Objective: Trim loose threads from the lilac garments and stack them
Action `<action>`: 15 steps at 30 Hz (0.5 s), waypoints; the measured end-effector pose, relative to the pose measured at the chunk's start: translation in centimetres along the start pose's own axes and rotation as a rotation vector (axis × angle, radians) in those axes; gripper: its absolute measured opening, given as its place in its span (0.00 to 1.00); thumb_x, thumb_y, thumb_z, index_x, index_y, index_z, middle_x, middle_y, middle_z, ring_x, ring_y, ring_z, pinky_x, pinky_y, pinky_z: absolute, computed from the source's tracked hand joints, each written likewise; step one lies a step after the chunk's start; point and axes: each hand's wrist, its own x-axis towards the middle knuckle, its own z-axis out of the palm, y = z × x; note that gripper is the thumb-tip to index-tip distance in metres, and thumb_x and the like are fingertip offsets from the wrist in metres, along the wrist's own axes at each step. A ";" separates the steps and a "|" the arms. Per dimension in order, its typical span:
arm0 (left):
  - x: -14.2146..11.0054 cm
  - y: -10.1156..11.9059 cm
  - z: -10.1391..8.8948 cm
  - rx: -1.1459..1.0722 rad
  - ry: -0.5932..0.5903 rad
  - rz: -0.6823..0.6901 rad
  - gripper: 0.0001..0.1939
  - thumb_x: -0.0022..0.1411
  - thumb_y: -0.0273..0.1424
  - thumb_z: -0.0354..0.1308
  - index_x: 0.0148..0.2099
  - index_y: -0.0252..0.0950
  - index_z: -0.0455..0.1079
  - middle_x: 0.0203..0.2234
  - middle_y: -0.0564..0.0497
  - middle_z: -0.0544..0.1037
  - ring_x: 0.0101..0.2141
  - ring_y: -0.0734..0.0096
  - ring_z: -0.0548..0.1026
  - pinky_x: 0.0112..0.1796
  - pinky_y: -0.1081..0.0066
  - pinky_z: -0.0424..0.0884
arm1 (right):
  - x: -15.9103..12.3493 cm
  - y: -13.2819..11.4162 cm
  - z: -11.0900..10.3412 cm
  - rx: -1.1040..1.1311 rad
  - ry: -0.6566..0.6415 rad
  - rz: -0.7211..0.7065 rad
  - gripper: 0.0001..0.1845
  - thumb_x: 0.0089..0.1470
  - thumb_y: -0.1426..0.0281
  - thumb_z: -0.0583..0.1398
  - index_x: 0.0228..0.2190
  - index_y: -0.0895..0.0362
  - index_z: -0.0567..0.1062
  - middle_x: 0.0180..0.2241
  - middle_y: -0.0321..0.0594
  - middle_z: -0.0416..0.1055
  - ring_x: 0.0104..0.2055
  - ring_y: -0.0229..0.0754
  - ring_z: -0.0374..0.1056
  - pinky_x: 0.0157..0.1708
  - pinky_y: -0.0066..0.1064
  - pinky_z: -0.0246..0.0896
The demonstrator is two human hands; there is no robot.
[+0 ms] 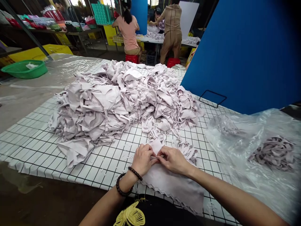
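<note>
A pale lilac-grey fabric piece (176, 185) with a wavy lower edge lies at the front of the table, its upper part raised between my hands. My left hand (144, 159), with two dark bead bracelets at the wrist, pinches the fabric. Opposite it, my right hand (172, 159) is closed on the same piece, and the fingertips of both hands meet. Whatever small detail sits between the fingertips is too fine to make out. Just beyond the hands lie narrow fabric strips (188, 150).
A large heap of similar fabric pieces (113, 103) covers the middle of the grid-patterned table cloth (30, 138). On the right are a clear plastic bag (235, 157) with strips and a tall blue board (244, 53). A green basin (25, 69) stands left; people work behind.
</note>
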 end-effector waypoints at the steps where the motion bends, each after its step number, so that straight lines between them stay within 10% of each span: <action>1: 0.0 0.0 0.0 -0.001 -0.002 0.000 0.11 0.53 0.42 0.62 0.30 0.39 0.74 0.35 0.52 0.71 0.38 0.65 0.64 0.38 0.66 0.60 | 0.0 -0.1 -0.1 -0.026 -0.007 -0.010 0.07 0.55 0.69 0.54 0.31 0.56 0.72 0.32 0.36 0.73 0.33 0.37 0.67 0.29 0.26 0.54; 10: 0.3 0.1 -0.1 -0.004 -0.054 -0.010 0.09 0.52 0.40 0.63 0.29 0.40 0.74 0.34 0.52 0.71 0.38 0.64 0.64 0.37 0.65 0.61 | 0.8 -2.2 -1.7 -0.535 -0.271 -0.198 0.07 0.48 0.73 0.56 0.31 0.60 0.72 0.31 0.45 0.71 0.27 0.42 0.66 0.23 0.29 0.47; 15: -0.1 0.1 -0.5 -0.020 -0.025 -0.007 0.11 0.52 0.38 0.63 0.37 0.40 0.70 0.37 0.51 0.69 0.41 0.62 0.65 0.40 0.63 0.62 | 4.9 0.7 -5.2 -0.271 -0.434 -0.134 0.15 0.42 0.74 0.59 0.36 0.55 0.73 0.30 0.39 0.72 0.30 0.41 0.66 0.25 0.27 0.51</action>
